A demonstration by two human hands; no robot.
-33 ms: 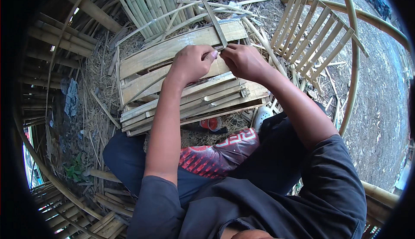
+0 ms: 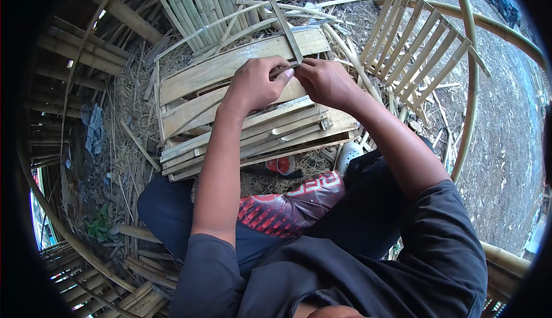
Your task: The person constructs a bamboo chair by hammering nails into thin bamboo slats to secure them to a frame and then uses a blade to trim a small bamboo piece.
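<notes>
Above a low slatted wooden bench (image 2: 192, 83), both of my hands work close together. My left hand (image 2: 256, 84) is closed in a pinch on a thin bamboo strip (image 2: 198, 115), whose tail slants down to the bench's left side. Its upper end meets a flat bamboo slat (image 2: 285, 31) that points away from me. At this crossing, the fingers of my right hand (image 2: 326, 82) are pressed together; they hide what they grip. Several cut bamboo slats (image 2: 259, 138) lie stacked along the near edge of the bench.
A slatted bamboo panel (image 2: 414, 42) leans at the right, and another panel (image 2: 207, 8) stands at the back left. Curved bamboo poles (image 2: 471, 88) frame the right side. A red cup (image 2: 280, 166) sits under the bench's near edge, by a patterned cloth (image 2: 293, 203) on my lap.
The fingers of my left hand have shifted slightly, and more of the thin strip shows between them. My right hand has hardly moved.
</notes>
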